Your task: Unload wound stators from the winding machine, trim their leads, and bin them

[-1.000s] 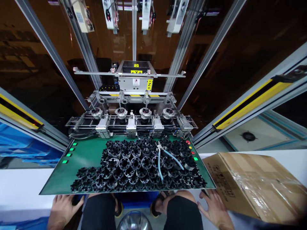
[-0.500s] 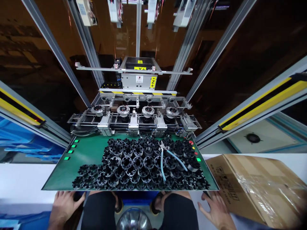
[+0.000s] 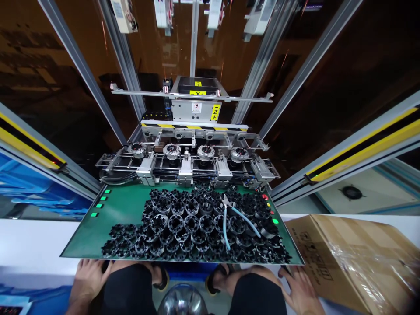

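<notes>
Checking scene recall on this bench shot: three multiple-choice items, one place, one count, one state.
1. The right hand is nearest what? A round fixtures; B cardboard box; C yellow label.
2. How many green lights glow along the green board's left edge? A two; B six; C four.
3. The blue-handled side cutters: A lie on the black parts; B sit in the left hand; C hang from the frame.

B, the box lies right beside that hand. C, four lit lights run in a line. A, the cutters rest on top of the pile.

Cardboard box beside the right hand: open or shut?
Shut: the cardboard box shows a flat top covered by clear tape, with no flap raised.
</notes>
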Tool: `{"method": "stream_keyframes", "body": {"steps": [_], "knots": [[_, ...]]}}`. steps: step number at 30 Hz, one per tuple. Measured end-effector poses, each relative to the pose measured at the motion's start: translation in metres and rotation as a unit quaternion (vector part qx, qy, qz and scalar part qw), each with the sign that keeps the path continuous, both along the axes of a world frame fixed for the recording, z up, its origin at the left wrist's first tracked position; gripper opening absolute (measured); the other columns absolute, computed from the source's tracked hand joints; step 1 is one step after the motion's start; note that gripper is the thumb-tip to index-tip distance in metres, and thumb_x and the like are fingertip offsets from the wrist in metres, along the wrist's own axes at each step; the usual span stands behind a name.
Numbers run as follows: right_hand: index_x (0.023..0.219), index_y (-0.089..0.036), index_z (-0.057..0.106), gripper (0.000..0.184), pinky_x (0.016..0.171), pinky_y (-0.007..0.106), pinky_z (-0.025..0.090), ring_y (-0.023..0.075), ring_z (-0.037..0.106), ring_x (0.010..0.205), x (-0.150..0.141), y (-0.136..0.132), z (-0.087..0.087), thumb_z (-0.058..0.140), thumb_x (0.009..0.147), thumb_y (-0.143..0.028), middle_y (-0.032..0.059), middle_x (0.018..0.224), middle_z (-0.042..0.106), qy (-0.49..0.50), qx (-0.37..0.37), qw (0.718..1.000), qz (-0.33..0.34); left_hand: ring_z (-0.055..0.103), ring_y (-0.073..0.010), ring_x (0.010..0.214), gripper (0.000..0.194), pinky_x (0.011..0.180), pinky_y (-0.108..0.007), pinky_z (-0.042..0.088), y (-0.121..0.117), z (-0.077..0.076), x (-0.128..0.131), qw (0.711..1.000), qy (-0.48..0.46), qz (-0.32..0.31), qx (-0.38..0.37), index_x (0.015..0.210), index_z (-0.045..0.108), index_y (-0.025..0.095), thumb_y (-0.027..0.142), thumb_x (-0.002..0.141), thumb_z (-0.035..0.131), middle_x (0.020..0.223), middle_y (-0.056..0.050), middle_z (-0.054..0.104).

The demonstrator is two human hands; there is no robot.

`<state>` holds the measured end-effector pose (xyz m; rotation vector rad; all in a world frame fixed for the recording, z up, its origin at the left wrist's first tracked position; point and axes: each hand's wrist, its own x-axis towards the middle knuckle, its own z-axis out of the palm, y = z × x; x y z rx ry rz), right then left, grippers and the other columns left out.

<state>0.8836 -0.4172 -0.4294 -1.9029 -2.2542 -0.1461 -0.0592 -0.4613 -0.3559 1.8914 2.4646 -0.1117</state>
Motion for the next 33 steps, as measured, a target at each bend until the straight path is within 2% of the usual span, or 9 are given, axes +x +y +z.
{"method": "stream_keyframes", "body": {"steps": [3, 7, 13, 16, 21, 28, 33], "knots": [[0.097, -0.034, 0.093, 0.037, 0.119, 0.061, 0.060, 0.0442, 0.075, 0.134, 0.000, 0.000, -0.001, 0.063, 0.102, -0.056, 0.0159, 0.128, 0.087, 0.006, -0.005, 1.000, -0.002, 0.077, -0.0525, 0.130, 0.077, 0.126, -0.066, 0.052, -0.001, -0.002, 0.001, 1.000, 0.004, -0.002, 0.015, 0.101, 0.094, 0.017, 0.072, 0.101, 0.041, 0.113, -0.030, 0.089], [0.098, -0.033, 0.094, 0.037, 0.119, 0.062, 0.061, 0.0446, 0.075, 0.135, 0.006, 0.000, -0.009, 0.062, 0.102, -0.054, 0.0174, 0.129, 0.087, -0.007, 0.022, 1.000, 0.009, 0.077, -0.0520, 0.126, 0.076, 0.126, -0.067, 0.052, -0.002, -0.004, 0.003, 0.999, 0.002, -0.003, 0.039, 0.097, 0.093, 0.019, 0.073, 0.103, 0.040, 0.113, -0.029, 0.089], [0.101, -0.032, 0.095, 0.036, 0.118, 0.062, 0.062, 0.0444, 0.076, 0.135, 0.012, -0.003, -0.014, 0.062, 0.103, -0.048, 0.0185, 0.131, 0.088, -0.035, 0.040, 0.998, 0.029, 0.076, -0.0523, 0.129, 0.075, 0.126, -0.067, 0.052, -0.002, -0.004, 0.002, 1.000, 0.012, -0.001, 0.028, 0.101, 0.094, 0.018, 0.071, 0.101, 0.041, 0.114, -0.029, 0.090], [0.101, -0.032, 0.094, 0.035, 0.120, 0.061, 0.062, 0.0425, 0.076, 0.137, 0.010, -0.003, -0.011, 0.062, 0.104, -0.048, 0.0165, 0.132, 0.088, -0.036, 0.036, 0.998, 0.028, 0.076, -0.0512, 0.128, 0.083, 0.125, -0.065, 0.052, -0.002, -0.006, 0.001, 0.999, 0.008, -0.001, 0.031, 0.099, 0.093, 0.018, 0.078, 0.105, 0.036, 0.112, -0.029, 0.089], [0.100, -0.033, 0.093, 0.036, 0.119, 0.060, 0.061, 0.0422, 0.077, 0.133, 0.006, -0.002, -0.006, 0.063, 0.105, -0.054, 0.0163, 0.128, 0.088, -0.022, 0.027, 0.999, 0.022, 0.077, -0.0542, 0.127, 0.103, 0.123, -0.068, 0.053, -0.001, -0.008, 0.001, 0.999, 0.016, -0.006, 0.033, 0.102, 0.096, 0.013, 0.087, 0.108, 0.024, 0.112, -0.033, 0.089], [0.098, -0.033, 0.091, 0.032, 0.118, 0.060, 0.061, 0.0428, 0.077, 0.131, 0.003, 0.000, -0.001, 0.069, 0.099, -0.057, 0.0153, 0.123, 0.087, 0.016, -0.010, 1.000, 0.003, 0.076, -0.0553, 0.131, 0.111, 0.124, -0.069, 0.053, -0.001, -0.003, 0.002, 0.999, 0.033, -0.005, -0.007, 0.108, 0.097, 0.010, 0.088, 0.108, 0.018, 0.118, -0.033, 0.089], [0.096, -0.033, 0.089, 0.033, 0.114, 0.060, 0.061, 0.0439, 0.077, 0.127, 0.005, 0.001, -0.002, 0.070, 0.096, -0.060, 0.0158, 0.120, 0.086, 0.031, -0.024, 0.999, 0.001, 0.076, -0.0553, 0.135, 0.108, 0.129, -0.069, 0.051, 0.001, 0.002, 0.005, 0.998, 0.037, 0.010, -0.043, 0.110, 0.098, 0.010, 0.089, 0.105, 0.023, 0.124, -0.034, 0.089]]}}
